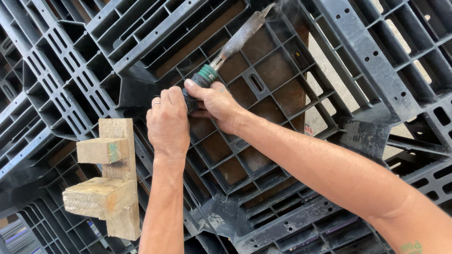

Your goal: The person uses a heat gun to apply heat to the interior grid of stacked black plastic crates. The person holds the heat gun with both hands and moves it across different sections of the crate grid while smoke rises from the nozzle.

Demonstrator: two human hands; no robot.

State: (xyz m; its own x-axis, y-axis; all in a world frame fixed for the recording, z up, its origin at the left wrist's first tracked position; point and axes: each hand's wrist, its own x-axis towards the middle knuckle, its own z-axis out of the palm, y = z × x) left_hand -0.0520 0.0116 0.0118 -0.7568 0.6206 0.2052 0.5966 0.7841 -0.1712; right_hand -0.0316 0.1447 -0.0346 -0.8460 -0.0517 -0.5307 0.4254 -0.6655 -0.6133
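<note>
Both of my hands grip one tool over a black plastic pallet (362,51). The tool (238,40) has a flat rusty metal blade and a dark handle with a green collar. My left hand (167,124), with a ring on one finger, is wrapped around the handle's lower end. Just above it, my right hand (214,103) holds the handle with the thumb pressed near the green collar. The blade's tip rests against a pallet rib at the top, where faint smoke rises.
A wooden piece (110,176) made of a plank and two blocks lies on the pallet at lower left. More black pallets (28,94) lie stacked around. Pale ground (325,70) shows through the grid openings at right.
</note>
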